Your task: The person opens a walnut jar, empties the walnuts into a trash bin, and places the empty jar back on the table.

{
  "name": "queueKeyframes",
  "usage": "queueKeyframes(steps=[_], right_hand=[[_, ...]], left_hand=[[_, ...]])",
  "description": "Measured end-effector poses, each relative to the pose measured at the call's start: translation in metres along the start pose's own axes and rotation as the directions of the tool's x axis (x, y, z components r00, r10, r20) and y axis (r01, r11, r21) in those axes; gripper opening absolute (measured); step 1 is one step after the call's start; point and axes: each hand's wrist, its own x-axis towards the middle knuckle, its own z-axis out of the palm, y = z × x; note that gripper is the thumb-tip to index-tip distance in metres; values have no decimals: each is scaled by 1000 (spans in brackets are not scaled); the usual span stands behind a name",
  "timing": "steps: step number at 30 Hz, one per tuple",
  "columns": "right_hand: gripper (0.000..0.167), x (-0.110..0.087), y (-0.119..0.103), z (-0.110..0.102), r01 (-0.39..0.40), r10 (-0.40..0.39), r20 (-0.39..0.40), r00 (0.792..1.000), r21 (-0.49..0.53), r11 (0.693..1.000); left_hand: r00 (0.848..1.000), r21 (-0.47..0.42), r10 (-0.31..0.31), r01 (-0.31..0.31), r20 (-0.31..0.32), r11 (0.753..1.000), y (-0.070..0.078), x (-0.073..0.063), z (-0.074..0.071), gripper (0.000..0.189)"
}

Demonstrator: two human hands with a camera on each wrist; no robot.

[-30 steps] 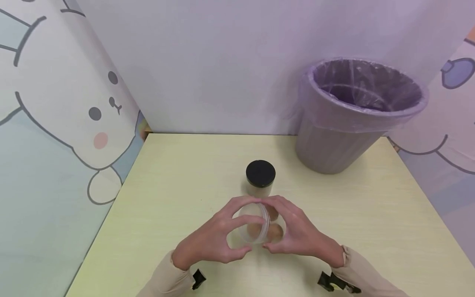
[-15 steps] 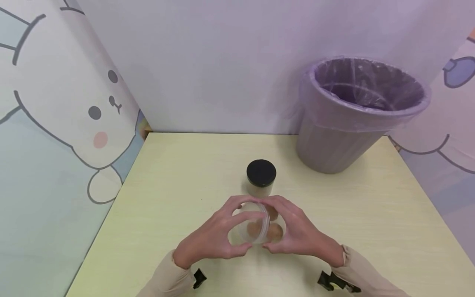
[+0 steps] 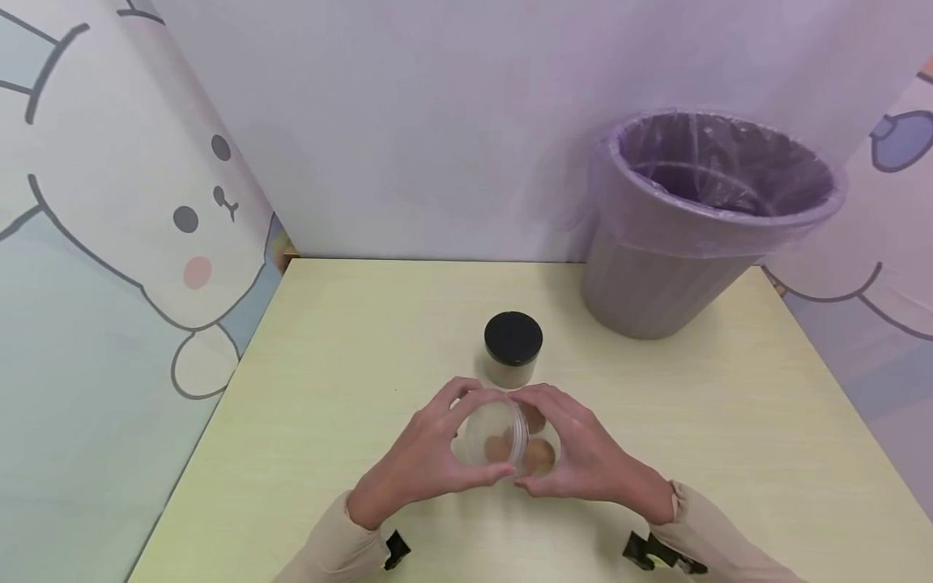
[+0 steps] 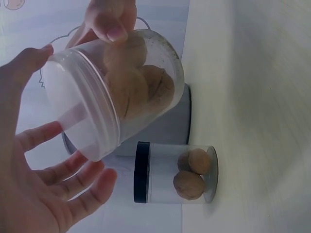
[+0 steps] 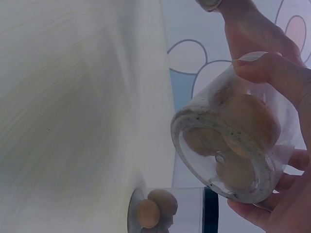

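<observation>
A clear plastic jar (image 4: 141,125) with a translucent whitish lid (image 3: 484,423) is tilted on its side above the table, its lid end toward the left hand. Inside it lie several brown, round, walnut-like nuts (image 4: 130,94). My right hand (image 3: 594,455) grips the jar's body, thumb on the near side and fingers on the far side. Around the lid's rim curl the thumb and fingers of my left hand (image 3: 430,453); the remaining fingers stand off it in the left wrist view. Just beyond stands a second clear jar (image 3: 513,344) with a black lid, also holding brown round nuts.
On the pale wooden table (image 3: 350,348), a grey bin (image 3: 649,283) with a purple liner stands at the back right. A plain wall (image 3: 437,146) rises behind the table. Cartoon-printed panels (image 3: 146,202) flank both sides.
My left hand has shifted its hold on the lid: the finger that lay across it moved to the far rim, and the thumb came in to the near rim. The right hand keeps its grip.
</observation>
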Motion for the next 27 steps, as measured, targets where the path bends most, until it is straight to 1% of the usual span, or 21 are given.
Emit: queueKeyframes(steps=[3, 7, 9, 11, 13, 15, 18, 21, 24, 27], right_hand=[[91, -1, 0, 0, -3, 3, 3, 1000, -7, 1000], [91, -1, 1, 1, -7, 7, 6, 1000, -7, 1000], [91, -1, 1, 1, -7, 7, 4, 1000, -3, 1000], [91, -2, 2, 1, -5, 5, -1, 1000, 0, 1000], [91, -2, 3, 1, 0, 0, -5, 1000, 2, 1000], [92, -2, 4, 2, 6, -6, -10, 1000, 4, 1000], [92, -3, 5, 2, 10, -10, -11, 1000, 8, 1000], [93, -3, 5, 2, 7, -7, -8, 1000, 16, 1000], [93, -3, 5, 2, 1, -1, -4, 1000, 26, 1000], [93, -3, 5, 2, -2, 2, -1, 1000, 31, 1000]], left_hand=[[1000, 26, -30, 30, -7, 999, 1, 0, 1, 64], [999, 58, -54, 54, 0, 997, 3, 0, 1, 65], [998, 47, -54, 53, 13, 997, 3, -1, 0, 66], [999, 26, -34, 33, 26, 999, 3, 0, -2, 67], [999, -7, 12, -11, 39, 1000, 2, 0, -3, 67], [996, -30, 79, -77, 43, 997, 1, 1, -5, 66], [981, -46, 187, -185, 40, 982, 0, 3, -7, 64], [962, -51, 272, -270, 41, 962, 0, 4, -8, 64], [945, -59, 321, -318, 56, 946, 0, 5, -9, 62], [936, -70, 343, -337, 84, 939, 0, 5, -9, 61]])
